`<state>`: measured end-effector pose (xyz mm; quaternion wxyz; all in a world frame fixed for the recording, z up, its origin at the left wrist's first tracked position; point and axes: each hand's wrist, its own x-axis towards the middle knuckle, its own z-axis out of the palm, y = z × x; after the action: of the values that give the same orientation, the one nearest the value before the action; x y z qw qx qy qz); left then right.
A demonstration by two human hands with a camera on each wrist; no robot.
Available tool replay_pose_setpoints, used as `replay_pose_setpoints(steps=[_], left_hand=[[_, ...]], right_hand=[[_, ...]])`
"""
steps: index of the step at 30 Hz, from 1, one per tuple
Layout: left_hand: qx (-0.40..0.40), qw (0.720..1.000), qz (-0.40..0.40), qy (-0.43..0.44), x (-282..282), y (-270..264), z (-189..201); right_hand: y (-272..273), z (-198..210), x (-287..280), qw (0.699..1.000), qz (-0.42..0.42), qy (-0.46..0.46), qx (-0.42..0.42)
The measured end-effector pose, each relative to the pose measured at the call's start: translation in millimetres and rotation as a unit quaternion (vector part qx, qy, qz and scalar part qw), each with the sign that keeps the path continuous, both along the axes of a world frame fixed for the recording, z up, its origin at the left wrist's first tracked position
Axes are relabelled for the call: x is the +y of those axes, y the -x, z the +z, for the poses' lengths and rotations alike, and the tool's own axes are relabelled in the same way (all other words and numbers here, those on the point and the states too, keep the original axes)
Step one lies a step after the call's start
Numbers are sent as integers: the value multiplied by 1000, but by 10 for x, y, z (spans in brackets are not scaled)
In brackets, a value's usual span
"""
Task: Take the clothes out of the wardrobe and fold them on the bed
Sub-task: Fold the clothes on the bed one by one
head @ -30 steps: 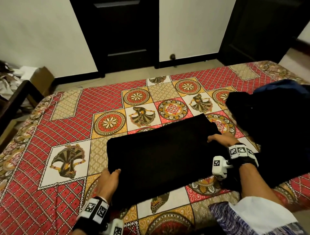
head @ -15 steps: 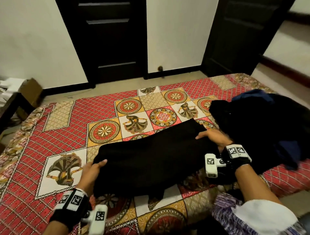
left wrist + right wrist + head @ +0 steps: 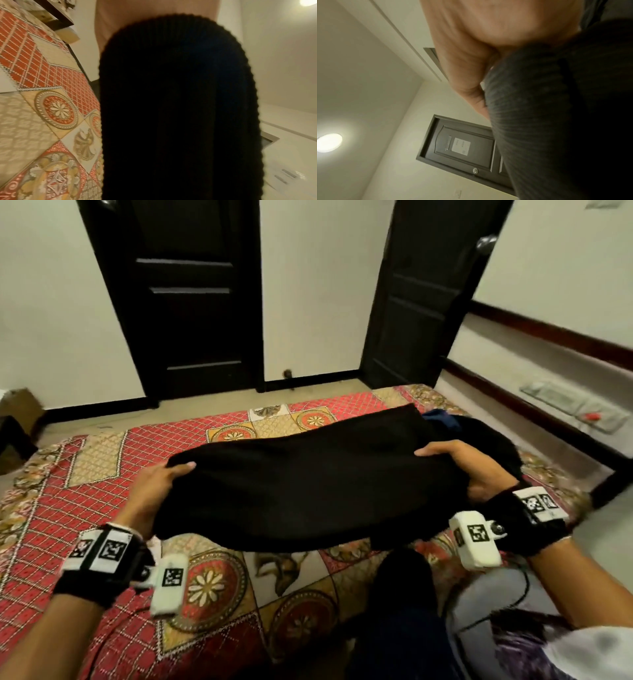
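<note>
A folded black ribbed garment (image 3: 308, 484) hangs lifted above the bed (image 3: 102, 474), held at both ends. My left hand (image 3: 154, 491) grips its left end, thumb on top and fingers hidden beneath. My right hand (image 3: 469, 467) grips the right end the same way. The left wrist view is filled by the black garment (image 3: 180, 108) with the patterned bedsheet (image 3: 42, 108) beside it. In the right wrist view my palm (image 3: 479, 47) wraps the dark ribbed garment (image 3: 556, 121). A pile of dark clothes (image 3: 479, 433) lies on the bed behind the right end, mostly hidden.
Two dark doors (image 3: 191, 302) (image 3: 421, 302) stand in the far wall beyond a strip of floor. A ledge (image 3: 548, 405) runs along the right wall. A cardboard box (image 3: 17, 405) sits at far left. My dark-trousered leg (image 3: 400, 611) is at the bed's near edge.
Both hands have lifted the folded black garment off the bedsheet and raised it toward the far right, over the clothes pile. The head view has tilted up.
</note>
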<state>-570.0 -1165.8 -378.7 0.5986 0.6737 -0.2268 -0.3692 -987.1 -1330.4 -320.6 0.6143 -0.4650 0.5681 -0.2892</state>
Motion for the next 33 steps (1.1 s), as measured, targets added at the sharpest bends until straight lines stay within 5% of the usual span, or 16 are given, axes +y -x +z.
replay_pose_setpoints(steps=[8,14,24,33], left_hand=[[-32,985,-169,14,-164,1130,562],[-43,952,-302,8,-535,2403,564],[-108,876,-470,-3,-943,4452,-77],[-230,756,-602,-118,-1113,5215,-1025]], right_hand=[[1591,183,1120,982,-157,-55,-86],[2752,267,1978,953,-290,-10,-86],[3757,-165,3060,918,-396,-20,-26],[3678,-1309,3196,886,-439,-146,-35]])
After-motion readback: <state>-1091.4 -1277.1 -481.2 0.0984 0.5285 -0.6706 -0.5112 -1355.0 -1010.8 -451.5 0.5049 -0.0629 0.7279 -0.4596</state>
